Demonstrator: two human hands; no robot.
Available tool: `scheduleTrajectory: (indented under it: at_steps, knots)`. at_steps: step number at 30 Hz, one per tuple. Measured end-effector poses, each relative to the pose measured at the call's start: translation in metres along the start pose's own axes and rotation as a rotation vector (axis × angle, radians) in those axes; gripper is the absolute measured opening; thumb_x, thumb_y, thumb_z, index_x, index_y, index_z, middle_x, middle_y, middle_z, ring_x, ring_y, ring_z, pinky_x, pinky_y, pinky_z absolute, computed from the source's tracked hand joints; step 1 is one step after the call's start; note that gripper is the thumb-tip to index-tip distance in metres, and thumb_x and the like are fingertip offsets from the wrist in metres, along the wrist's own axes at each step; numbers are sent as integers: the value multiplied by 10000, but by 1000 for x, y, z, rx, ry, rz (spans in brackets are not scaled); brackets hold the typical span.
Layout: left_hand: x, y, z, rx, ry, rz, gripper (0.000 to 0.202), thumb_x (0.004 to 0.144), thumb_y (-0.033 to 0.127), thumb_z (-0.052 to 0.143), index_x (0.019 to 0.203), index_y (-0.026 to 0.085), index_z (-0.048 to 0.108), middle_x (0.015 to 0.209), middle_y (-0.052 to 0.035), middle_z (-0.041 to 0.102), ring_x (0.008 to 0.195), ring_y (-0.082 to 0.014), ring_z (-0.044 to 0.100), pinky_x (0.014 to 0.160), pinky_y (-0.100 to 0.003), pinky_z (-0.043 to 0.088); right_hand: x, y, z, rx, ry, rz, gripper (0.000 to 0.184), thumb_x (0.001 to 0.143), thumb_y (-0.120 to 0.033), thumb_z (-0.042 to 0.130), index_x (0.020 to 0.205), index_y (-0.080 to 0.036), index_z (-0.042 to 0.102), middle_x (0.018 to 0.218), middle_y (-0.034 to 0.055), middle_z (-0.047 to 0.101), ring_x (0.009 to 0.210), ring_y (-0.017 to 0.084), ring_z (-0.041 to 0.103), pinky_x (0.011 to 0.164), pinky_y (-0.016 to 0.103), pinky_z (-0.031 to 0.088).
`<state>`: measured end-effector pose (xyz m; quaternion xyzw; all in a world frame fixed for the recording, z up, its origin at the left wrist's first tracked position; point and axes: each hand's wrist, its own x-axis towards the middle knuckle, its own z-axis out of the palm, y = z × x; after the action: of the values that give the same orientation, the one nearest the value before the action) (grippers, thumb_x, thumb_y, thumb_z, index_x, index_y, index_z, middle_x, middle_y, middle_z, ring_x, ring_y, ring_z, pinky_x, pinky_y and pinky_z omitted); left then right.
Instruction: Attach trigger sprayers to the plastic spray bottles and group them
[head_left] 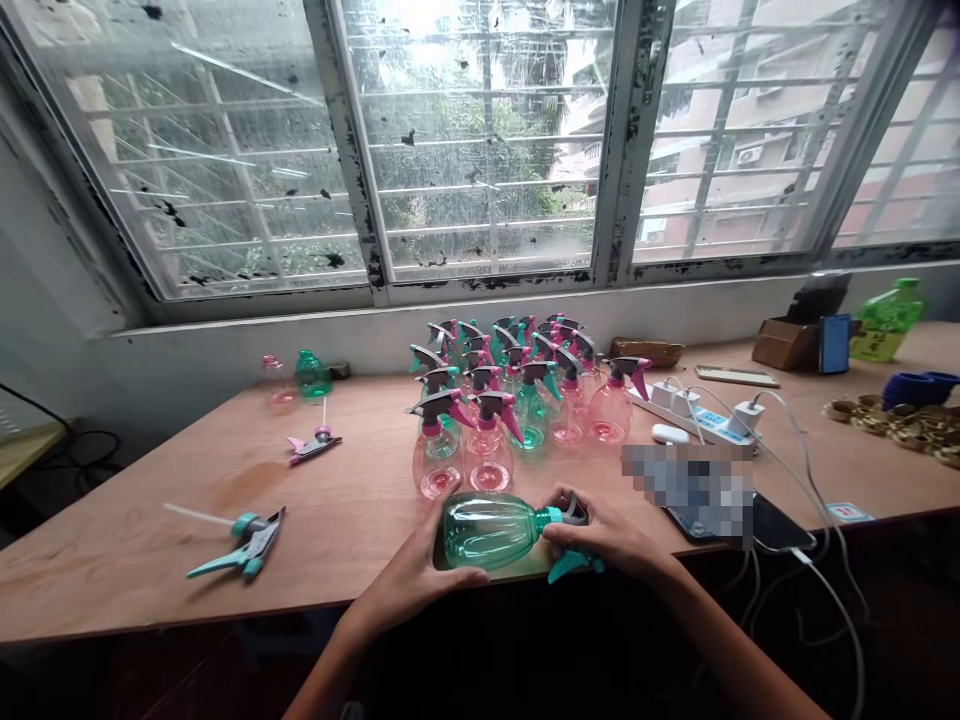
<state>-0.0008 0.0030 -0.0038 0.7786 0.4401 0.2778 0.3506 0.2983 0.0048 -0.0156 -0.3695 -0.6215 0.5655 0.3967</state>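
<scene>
A clear green spray bottle [491, 532] lies sideways between my hands at the table's front edge. My left hand [427, 560] is wrapped round its base end. At the neck, my right hand [589, 530] grips the teal collar and the grey spray head, whose teal trigger [574, 565] hangs below the fingers. Just behind stand several pink and green spray bottles [489, 465] with their heads fitted. To the left lie a loose teal-and-grey spray head [251, 545] with its tube and a pink-and-grey spray head [315, 445].
A pink bottle [276, 380] and a green bottle [311, 375] without heads stand at the back left. On the right are a power strip [705, 420] with cables, a phone [780, 525], a cardboard box [787, 340] and a green jug [889, 320]. Windows rise behind the table.
</scene>
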Motion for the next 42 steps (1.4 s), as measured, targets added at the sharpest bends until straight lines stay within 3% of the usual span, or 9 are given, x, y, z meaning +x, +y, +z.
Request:
scheduleTrajectory:
  at_steps: [9, 13, 17, 21, 23, 26, 29, 37, 42]
  knots:
    - [0, 2, 1, 32, 11, 22, 1077, 819, 481, 787, 1623, 278, 100, 1689, -112, 195, 1535, -336, 235, 1258, -498, 206, 5, 15, -7, 16, 118, 1, 436, 724, -464, 865, 1018, -186, 701, 764, -20, 619, 682, 146, 546, 598, 243, 410]
    - [1, -2, 4, 46, 49, 40, 1092, 821, 438, 795, 1621, 323, 61, 1703, -80, 147, 1550, -328, 183, 1265, -486, 181, 4, 13, -6, -4, 78, -32, 408, 812, -480, 793, 1074, -179, 703, 760, -4, 655, 684, 156, 572, 608, 253, 429]
    - [1, -7, 6, 47, 53, 56, 1101, 827, 390, 797, 1617, 354, 30, 1711, -57, 112, 1558, -313, 156, 1269, -476, 158, 4, 11, -3, 26, 17, -46, 374, 840, -490, 765, 989, -161, 673, 796, 25, 707, 691, 164, 617, 657, 273, 465]
    - [0, -7, 5, 27, 30, 34, 1178, 791, 412, 822, 1622, 310, -5, 1716, -64, 46, 1567, -328, 51, 1275, -477, 110, 4, 13, -3, 58, 12, -28, 406, 802, -488, 805, 972, -162, 631, 745, -3, 673, 646, 145, 593, 620, 253, 434]
    - [0, -5, 4, -1, 15, 13, 1117, 829, 477, 769, 1628, 267, 17, 1714, -79, 35, 1567, -330, 31, 1276, -478, 87, 4, 14, -4, 55, 15, -19, 425, 786, -486, 821, 974, -163, 619, 730, -14, 657, 634, 139, 577, 606, 247, 414]
    - [-1, 0, 0, -36, -3, -12, 939, 917, 548, 630, 1628, 231, 105, 1707, -94, 91, 1565, -323, 66, 1276, -487, 96, 4, 15, -4, 51, 16, -23, 431, 779, -495, 825, 955, -167, 607, 722, -20, 645, 629, 138, 567, 603, 248, 403]
    - [-1, 3, -1, -21, 3, -11, 901, 915, 545, 636, 1621, 244, 164, 1700, -90, 150, 1564, -314, 109, 1276, -484, 127, 4, 14, -3, 64, 12, -31, 426, 785, -497, 819, 951, -171, 600, 728, -16, 653, 643, 146, 580, 621, 257, 419]
    - [4, -1, 6, -28, 56, 84, 963, 874, 384, 743, 1615, 345, 130, 1678, -53, 253, 1541, -304, 228, 1268, -489, 179, 4, 13, -4, 62, 35, -49, 371, 825, -469, 796, 939, -176, 598, 742, -7, 685, 659, 155, 609, 647, 271, 446]
    - [7, -6, 9, -245, 78, 74, 1119, 817, 334, 795, 1618, 340, 13, 1624, -108, 342, 1425, -330, 449, 1185, -490, 383, 3, 11, -3, 66, 33, -58, 369, 818, -470, 800, 926, -178, 603, 751, -6, 691, 657, 154, 604, 640, 269, 441]
